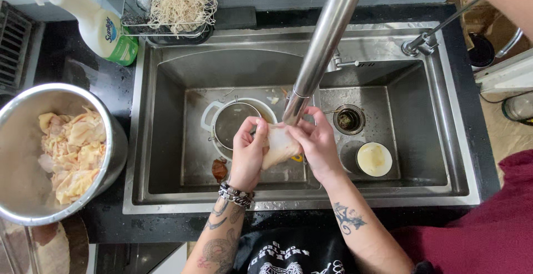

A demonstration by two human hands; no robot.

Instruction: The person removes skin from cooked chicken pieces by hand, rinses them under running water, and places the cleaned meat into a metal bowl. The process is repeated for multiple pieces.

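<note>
One steel sink [444, 113] set in black counter [72, 57].

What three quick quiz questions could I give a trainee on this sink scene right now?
1. True or false: both the left hand and the right hand grip the pale piece of raw meat below the faucet.
2. Where is the steel bowl of meat pieces?
A. inside the sink
B. on the counter left of the sink
C. behind the faucet
3. Fill in: the strainer sits inside the ____.

Key: 1 true; 2 B; 3 sink.
</note>
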